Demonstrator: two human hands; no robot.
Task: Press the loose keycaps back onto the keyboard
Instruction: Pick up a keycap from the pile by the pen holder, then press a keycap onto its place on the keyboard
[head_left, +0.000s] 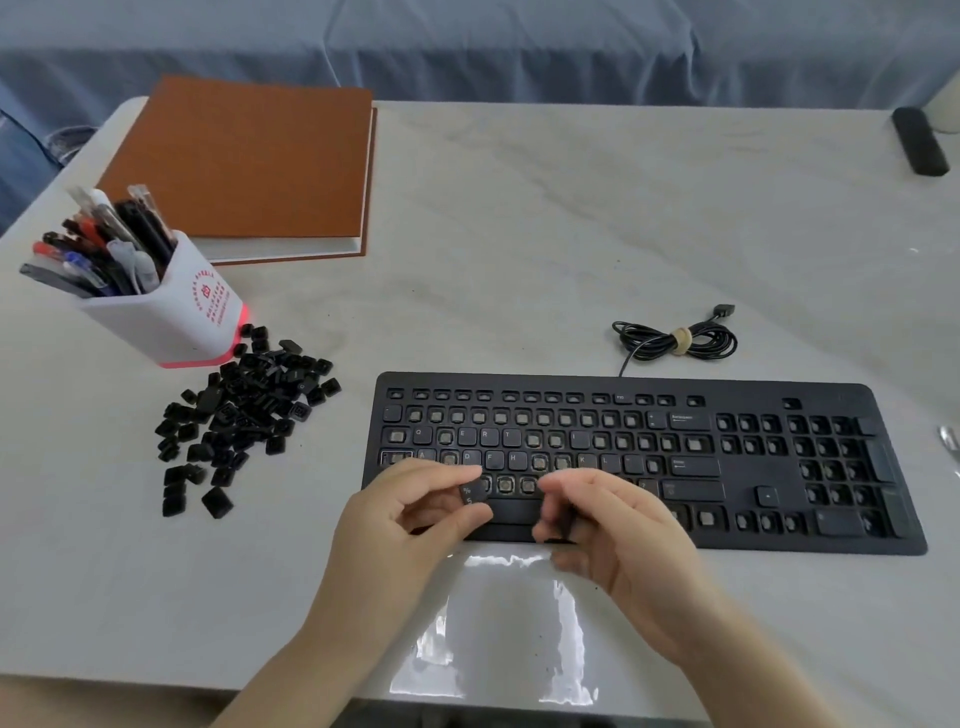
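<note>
At the keyboard's (831, 391) front edge, over the space bar, the left hand (415, 514) pinches one keycap (470, 494) between thumb and fingertips, its legend reading "%" and "5". Just right of it, the right hand (613, 530) hangs with its fingers curled around something dark. It is too blurred to tell whether that is another cap or only shadow. The step in hand looks like reading and orienting the picked cap before seating it. Most of the keyboard's sockets stand bare, with only scattered letter keys, the backspace and enter in place. The next move probably calls for carrying the cap back to the number row, lining it up square and legend-upright over its bare socket, then pressing straight down until it seats. A tilted push would likely leave it crooked. Left of the keyboard lies the pile (244, 410) of loose caps, many left to fit. Behind that stands a pen cup (171, 317), and just behind the keyboard is its coiled cable (675, 340). Far behind it to the left, a book (244, 161) rests on the surface (519, 234).
</note>
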